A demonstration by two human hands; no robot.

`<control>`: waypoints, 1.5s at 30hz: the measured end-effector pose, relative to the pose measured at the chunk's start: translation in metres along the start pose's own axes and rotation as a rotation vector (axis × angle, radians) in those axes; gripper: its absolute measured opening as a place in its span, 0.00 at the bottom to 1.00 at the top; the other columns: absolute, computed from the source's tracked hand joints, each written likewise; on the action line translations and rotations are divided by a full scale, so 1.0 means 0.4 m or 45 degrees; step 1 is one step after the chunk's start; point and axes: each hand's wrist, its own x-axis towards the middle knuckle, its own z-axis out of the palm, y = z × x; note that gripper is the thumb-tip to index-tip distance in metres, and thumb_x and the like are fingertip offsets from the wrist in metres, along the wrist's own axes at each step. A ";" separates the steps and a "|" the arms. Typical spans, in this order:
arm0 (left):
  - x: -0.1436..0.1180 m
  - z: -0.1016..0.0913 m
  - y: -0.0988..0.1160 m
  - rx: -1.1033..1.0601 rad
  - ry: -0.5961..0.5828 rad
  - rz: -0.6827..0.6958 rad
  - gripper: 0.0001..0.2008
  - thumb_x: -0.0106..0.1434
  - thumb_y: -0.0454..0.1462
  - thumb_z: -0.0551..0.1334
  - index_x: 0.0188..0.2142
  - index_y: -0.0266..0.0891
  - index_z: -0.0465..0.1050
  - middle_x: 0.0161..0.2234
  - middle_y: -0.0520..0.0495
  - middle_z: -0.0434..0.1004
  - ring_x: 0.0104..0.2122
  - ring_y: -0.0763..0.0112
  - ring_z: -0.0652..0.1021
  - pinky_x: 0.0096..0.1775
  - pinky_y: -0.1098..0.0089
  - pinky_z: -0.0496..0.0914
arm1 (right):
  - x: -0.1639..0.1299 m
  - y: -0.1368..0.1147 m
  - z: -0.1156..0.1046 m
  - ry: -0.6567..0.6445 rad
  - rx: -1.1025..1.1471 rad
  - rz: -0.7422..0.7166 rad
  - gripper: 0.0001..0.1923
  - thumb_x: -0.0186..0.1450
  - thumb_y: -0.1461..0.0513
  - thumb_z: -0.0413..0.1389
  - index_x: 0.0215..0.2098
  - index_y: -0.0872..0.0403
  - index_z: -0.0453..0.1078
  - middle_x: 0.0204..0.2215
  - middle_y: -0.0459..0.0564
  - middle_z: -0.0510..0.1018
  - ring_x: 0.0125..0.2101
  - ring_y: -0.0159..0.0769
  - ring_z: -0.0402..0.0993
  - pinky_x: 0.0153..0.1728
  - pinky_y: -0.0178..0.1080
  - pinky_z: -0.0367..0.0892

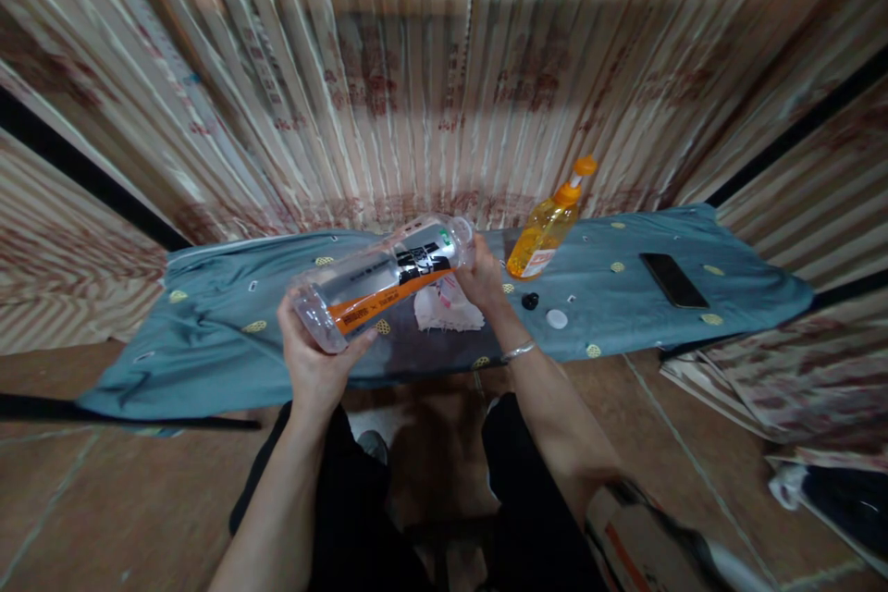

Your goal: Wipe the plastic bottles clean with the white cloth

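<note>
Bottle (388, 282) lies sideways between my hands: left hand (315, 361) cups its base, right hand (478, 282) wraps its mouth end over a white cloth (448, 310). Right of that hand I see caps (545, 310), soap bottle (548, 222), phone (672, 279).

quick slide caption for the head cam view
Both hands hold a clear bottle sideways over a blue cloth-covered table, beside an orange soap bottle and a phone.

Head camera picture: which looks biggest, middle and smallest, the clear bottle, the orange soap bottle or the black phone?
1. Clear plastic bottle with orange label, though nearest the camera.
2. Orange pump soap bottle.
3. Flat black phone.
</note>
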 end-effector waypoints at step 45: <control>0.002 -0.007 0.022 -0.001 -0.011 -0.077 0.47 0.40 0.42 0.81 0.58 0.44 0.65 0.59 0.36 0.72 0.63 0.44 0.74 0.69 0.42 0.63 | -0.006 -0.010 0.008 0.042 0.095 0.000 0.22 0.69 0.52 0.57 0.56 0.55 0.67 0.45 0.61 0.85 0.46 0.53 0.85 0.49 0.51 0.79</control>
